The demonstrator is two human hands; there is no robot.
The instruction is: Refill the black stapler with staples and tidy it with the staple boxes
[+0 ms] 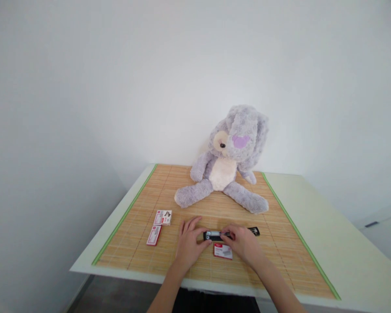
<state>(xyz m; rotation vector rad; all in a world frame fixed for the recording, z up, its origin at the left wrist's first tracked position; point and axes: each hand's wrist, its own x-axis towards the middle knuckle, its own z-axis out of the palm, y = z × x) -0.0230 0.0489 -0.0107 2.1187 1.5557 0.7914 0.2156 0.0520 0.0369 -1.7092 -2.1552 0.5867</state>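
A black stapler lies opened out on the bamboo mat, with its metal staple channel facing up. My left hand grips the stapler's left end between thumb and forefinger, the other fingers spread on the mat. Over the middle of the channel, my right hand is closed in a pinch; what sits between its fingertips is too small to make out. The stapler's far black end shows beyond my right knuckles. Just in front of the stapler lies a red and white staple box, close to my right hand.
Two more small red and white boxes, one in front and one behind, lie to the left. A grey plush rabbit sits at the back against the wall. The green-edged bamboo mat covers much of the white table.
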